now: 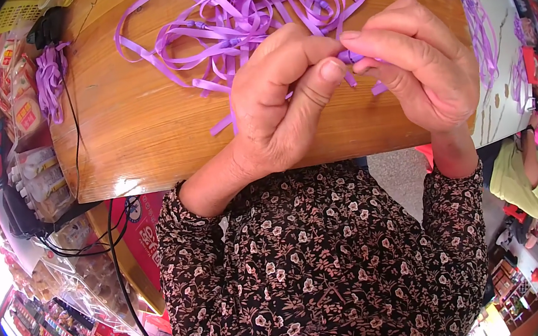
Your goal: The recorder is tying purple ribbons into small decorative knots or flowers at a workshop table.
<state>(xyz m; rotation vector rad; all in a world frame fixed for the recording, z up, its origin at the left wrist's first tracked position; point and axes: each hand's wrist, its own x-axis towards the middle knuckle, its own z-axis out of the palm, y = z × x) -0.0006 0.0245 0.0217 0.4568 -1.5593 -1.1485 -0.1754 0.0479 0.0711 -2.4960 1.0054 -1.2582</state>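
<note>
A small dark purple plastic clasp on a purple strap is pinched between my two hands above the wooden table. My left hand has thumb and index finger closed at its left end. From the other side, my right hand grips it between thumb and fingertips, which partly hide it. Strap ends hang just below the fingers. Beyond my hands lies a loose, tangled heap of purple straps, with several similar dark purple fittings among them.
The wooden table has a bundle of purple straps and a black cable at its left edge. Packaged goods crowd the left side. At right, more straps lie on a white marbled surface, near a person in yellow-green.
</note>
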